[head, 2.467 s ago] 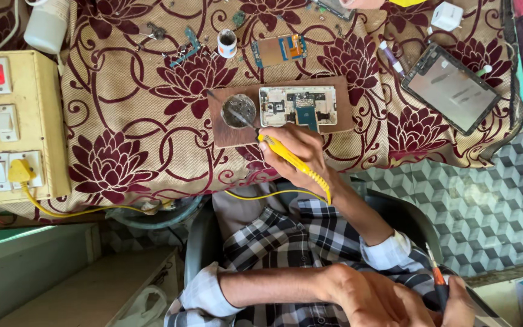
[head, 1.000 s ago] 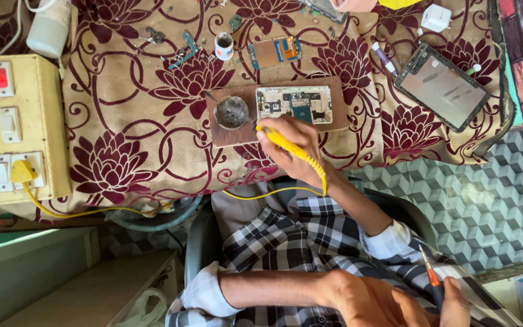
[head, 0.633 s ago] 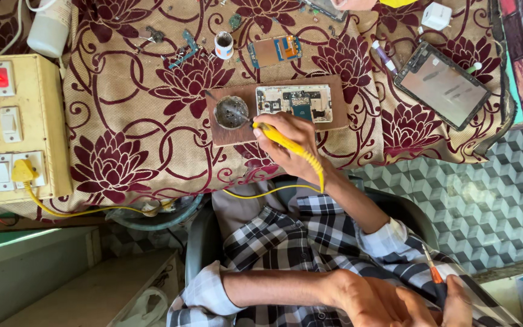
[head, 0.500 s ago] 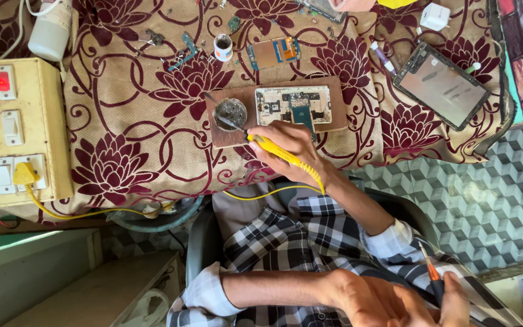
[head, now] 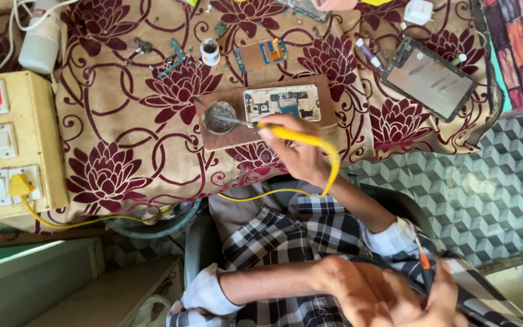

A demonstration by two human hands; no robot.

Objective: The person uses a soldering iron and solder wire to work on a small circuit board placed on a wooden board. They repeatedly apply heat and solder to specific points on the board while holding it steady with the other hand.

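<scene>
My right hand (head: 298,154) grips a yellow soldering iron (head: 292,134) whose metal tip reaches left into a small round tin (head: 219,117). The tin sits on a brown wooden board (head: 225,138), next to a phone circuit board (head: 282,103) that lies just above my fingers. A yellow cord (head: 255,195) trails from the iron across my lap. My left hand (head: 382,297) is low in the view, close to the camera, over my checked shirt, with its fingers around a thin orange-handled tool (head: 422,261).
The table wears a floral maroon cloth (head: 122,151). A yellow switch box (head: 7,139) with a yellow plug (head: 19,184) stands at the left, with a white bottle (head: 40,36) behind it. A display panel (head: 428,77), a smaller circuit board (head: 261,53) and a little white pot (head: 210,51) lie further back.
My right hand has swung the soldering iron's tip leftwards, from beside the circuit board into the round tin. My left hand stays low with its tool.
</scene>
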